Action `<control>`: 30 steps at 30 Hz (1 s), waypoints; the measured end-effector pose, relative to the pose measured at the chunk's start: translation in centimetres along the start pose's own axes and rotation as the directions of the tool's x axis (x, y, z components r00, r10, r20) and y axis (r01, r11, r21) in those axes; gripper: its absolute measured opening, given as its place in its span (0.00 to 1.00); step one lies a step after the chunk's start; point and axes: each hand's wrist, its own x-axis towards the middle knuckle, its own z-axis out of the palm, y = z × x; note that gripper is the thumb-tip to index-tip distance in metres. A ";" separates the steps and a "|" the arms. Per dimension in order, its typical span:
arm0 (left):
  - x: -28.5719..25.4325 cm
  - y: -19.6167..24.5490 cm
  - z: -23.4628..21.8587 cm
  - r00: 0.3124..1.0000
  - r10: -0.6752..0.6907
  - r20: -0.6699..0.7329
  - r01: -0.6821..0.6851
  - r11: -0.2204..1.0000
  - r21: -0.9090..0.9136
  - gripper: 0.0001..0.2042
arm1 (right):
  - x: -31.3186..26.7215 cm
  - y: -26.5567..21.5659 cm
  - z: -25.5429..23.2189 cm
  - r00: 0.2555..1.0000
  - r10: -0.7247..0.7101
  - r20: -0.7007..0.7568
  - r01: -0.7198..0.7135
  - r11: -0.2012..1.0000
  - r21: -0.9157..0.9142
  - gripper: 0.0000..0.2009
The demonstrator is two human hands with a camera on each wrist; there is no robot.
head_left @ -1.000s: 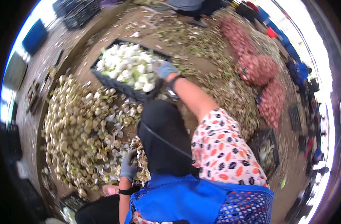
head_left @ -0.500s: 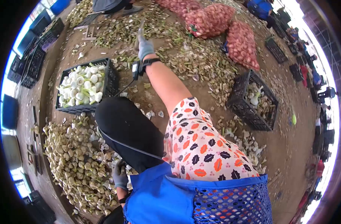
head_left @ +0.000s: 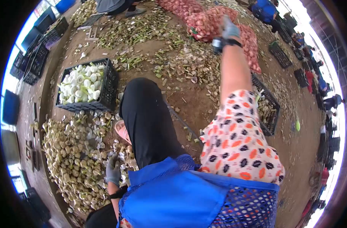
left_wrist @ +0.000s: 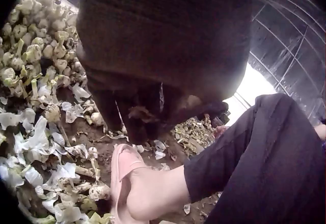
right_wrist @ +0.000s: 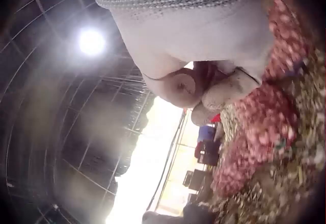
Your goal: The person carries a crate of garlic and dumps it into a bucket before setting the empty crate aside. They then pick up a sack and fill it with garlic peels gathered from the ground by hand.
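Observation:
My left hand (head_left: pixel 113 170), in a grey glove, hangs at the near edge of a heap of untrimmed garlic (head_left: pixel 69 155). In the left wrist view its dark fingers (left_wrist: pixel 135 124) point down above loose peelings, loosely bent. My right hand (head_left: pixel 229 29), also gloved, is stretched far forward and overlaps the red mesh sacks in the head view. Its fingers curl around a reddish-brown, handle-like piece (right_wrist: pixel 205 72) in the right wrist view; the rest of that piece is hidden. Clean white garlic bulbs (head_left: pixel 82 83) fill a black crate (head_left: pixel 112 81) ahead on the left.
Red mesh sacks (head_left: pixel 251 49) full of bulbs lie ahead on the right. Below them stands another black crate (head_left: pixel 272 110), partly behind my sleeve. Stalks and peelings (head_left: pixel 188 60) litter the ground. A pink sandal (head_left: pixel 122 131) rests beside the heap. Another person (head_left: pixel 114 5) sits at the top.
My right hand moved from beside the white garlic crate, forward and then right to the sacks. The view swung right. My knee shifted right, uncovering the sandal. The left hand stays by the heap.

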 end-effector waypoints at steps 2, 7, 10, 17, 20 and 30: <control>0.0 2.4 0.1 1.000 -0.010 0.011 0.007 0.981 0.194 0.16 | -1.4 -2.1 -5.1 0.989 -0.073 -0.127 0.057 0.990 -0.131 0.19; 1.5 -0.3 0.0 0.998 0.042 0.046 -0.040 0.999 -0.027 0.17 | -9.5 2.0 -19.5 0.873 -0.483 -0.064 0.180 0.441 -0.879 0.20; 2.0 -0.6 -0.3 0.998 0.010 0.055 -0.011 0.999 0.030 0.18 | -15.7 7.0 -26.7 0.888 -0.439 -0.133 0.024 0.332 -0.943 0.21; 1.8 0.7 0.2 0.990 0.034 0.135 -0.048 0.994 0.101 0.17 | -23.9 10.8 -32.8 0.930 -0.199 -0.308 -0.247 0.281 -0.927 0.23; 1.8 0.9 0.6 0.988 0.037 0.151 -0.041 0.999 0.022 0.16 | -24.2 11.1 -32.3 0.926 -0.232 -0.299 -0.196 0.381 -0.903 0.21; 1.4 1.2 0.2 0.988 0.027 0.155 -0.059 0.976 0.208 0.15 | -23.3 11.7 -30.8 0.962 -0.215 -0.171 -0.125 0.212 -0.969 0.21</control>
